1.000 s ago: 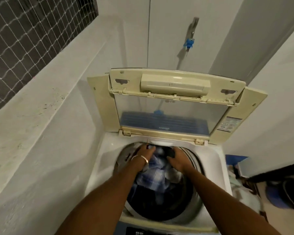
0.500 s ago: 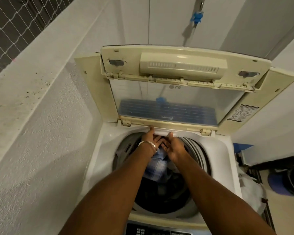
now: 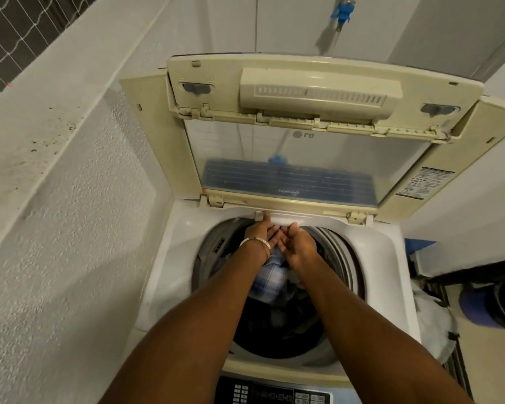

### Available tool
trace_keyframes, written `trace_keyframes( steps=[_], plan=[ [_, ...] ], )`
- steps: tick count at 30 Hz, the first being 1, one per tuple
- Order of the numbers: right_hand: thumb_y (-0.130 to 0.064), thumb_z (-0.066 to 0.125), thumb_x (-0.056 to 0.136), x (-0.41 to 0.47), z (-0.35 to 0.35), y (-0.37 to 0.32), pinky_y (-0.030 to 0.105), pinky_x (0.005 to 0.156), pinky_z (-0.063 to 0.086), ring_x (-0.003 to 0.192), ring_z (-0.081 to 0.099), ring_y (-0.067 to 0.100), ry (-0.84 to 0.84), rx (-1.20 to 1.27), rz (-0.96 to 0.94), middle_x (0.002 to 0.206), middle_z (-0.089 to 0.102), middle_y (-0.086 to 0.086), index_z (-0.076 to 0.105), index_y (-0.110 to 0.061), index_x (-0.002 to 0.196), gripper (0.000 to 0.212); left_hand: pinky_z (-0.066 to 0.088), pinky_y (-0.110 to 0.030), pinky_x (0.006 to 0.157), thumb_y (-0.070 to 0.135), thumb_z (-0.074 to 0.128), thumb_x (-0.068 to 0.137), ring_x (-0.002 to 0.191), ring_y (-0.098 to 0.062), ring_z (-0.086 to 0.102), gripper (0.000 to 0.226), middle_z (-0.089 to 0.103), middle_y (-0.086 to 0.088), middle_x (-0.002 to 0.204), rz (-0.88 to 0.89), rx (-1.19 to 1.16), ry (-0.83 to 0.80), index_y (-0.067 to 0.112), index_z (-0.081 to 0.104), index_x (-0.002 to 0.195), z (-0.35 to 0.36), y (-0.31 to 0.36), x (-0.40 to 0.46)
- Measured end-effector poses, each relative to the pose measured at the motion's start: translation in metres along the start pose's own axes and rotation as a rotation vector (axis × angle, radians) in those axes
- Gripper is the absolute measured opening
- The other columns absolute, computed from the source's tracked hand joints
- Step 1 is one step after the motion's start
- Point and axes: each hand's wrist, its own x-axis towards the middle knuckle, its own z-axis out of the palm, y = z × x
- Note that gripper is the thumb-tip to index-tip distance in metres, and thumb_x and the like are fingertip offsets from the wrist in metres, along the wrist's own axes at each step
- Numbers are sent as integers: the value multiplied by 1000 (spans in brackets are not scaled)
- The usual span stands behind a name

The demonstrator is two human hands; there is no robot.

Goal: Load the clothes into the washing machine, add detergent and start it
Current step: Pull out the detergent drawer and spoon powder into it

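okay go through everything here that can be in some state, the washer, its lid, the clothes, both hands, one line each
Washer lid: folded up, open.
Drum: uncovered, partly filled.
Clothes: inside the drum, a blue checked piece on top.
Control panel: display appears unlit.
Left hand: fingers straight, tips touching the white tray at the drum's back rim.
Right hand: relaxed, holding nothing, over the clothes.

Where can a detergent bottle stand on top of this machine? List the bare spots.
The white top deck left of the drum opening is bare, bordered by the textured wall. The deck's right strip, beside the white cloth, is narrower. The back rim is crowded: left hand and right hand meet there, under the raised lid.
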Motion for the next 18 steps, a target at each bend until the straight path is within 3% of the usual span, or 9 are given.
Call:
trace_keyframes(
  steps=[3, 6, 8, 12, 18],
  plan=[
    [-11, 38, 103, 2, -1, 1, 28, 69, 53, 79, 65, 17, -27, -39, -17, 91, 67, 9, 59, -8, 95, 22, 54, -29, 63, 31, 59, 93, 80, -18, 63, 41, 62, -11, 86, 5, -11, -2, -3, 57, 116, -1, -1, 0],
    [-23, 42, 104, 5, -7, 6, 32, 85, 55, 95, 67, 20, -86, 47, -31, 109, 68, 12, 58, -8, 114, 25, 56, -32, 69, 28, 58, 94, 94, -20, 63, 31, 64, -13, 97, 19, -41, -24, 2, 57, 111, -2, -1, -2],
    [-30, 43, 103, 8, -10, 8, 33, 90, 54, 104, 66, 21, -112, 145, -37, 114, 67, 12, 57, -7, 121, 32, 57, -34, 72, 27, 57, 95, 105, -23, 61, 33, 63, -14, 113, 47, -76, -26, 5, 54, 119, -3, -2, -3],
    [-31, 45, 102, 14, -6, 6, 30, 81, 58, 91, 68, 19, -92, 184, -43, 106, 68, 13, 58, -5, 116, 32, 58, -34, 66, 26, 56, 95, 102, -24, 60, 43, 57, -17, 126, 70, -108, -9, 7, 46, 132, 0, -1, -5],
    [-27, 43, 103, 8, -7, 20, 25, 73, 58, 73, 64, 15, -41, 176, -130, 83, 64, 9, 54, -9, 94, 24, 60, -33, 60, 30, 54, 96, 108, -28, 58, 44, 54, -19, 118, 59, -69, -4, 8, 44, 133, -3, -6, -8]
  ],
)
